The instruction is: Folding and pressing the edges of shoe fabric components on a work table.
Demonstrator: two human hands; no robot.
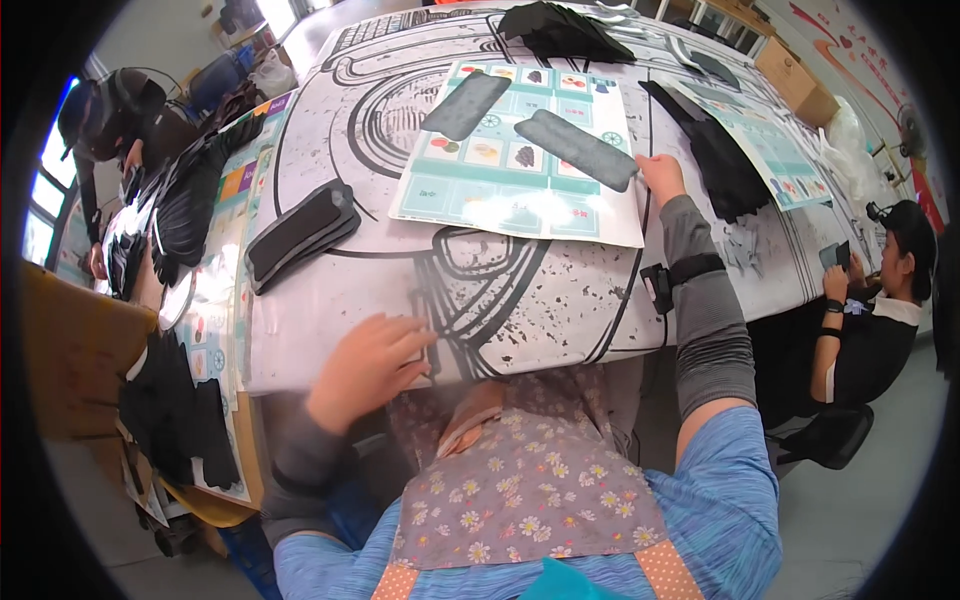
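Note:
My right hand [662, 178] reaches far across the table, its fingers closed at the right end of a long grey pad [575, 148] with rounded corners. That pad lies aslant on a printed teal-and-white sheet [520, 215]. A second grey pad [467, 105] rests on the sheet's upper left part. My left hand [372, 362] is over the table's near edge, somewhat blurred, its bent fingers apart and no object visible in them. Beyond it, on the left, sits a small stack of dark pads [303, 236].
Black fabric piles lie at the table's far side [565, 32] and right side [710, 150]. Another printed sheet [765, 150] is at right. One person [150, 120] works at far left, another [875, 320] sits at right holding a dark piece. A cardboard box [85, 350] stands left.

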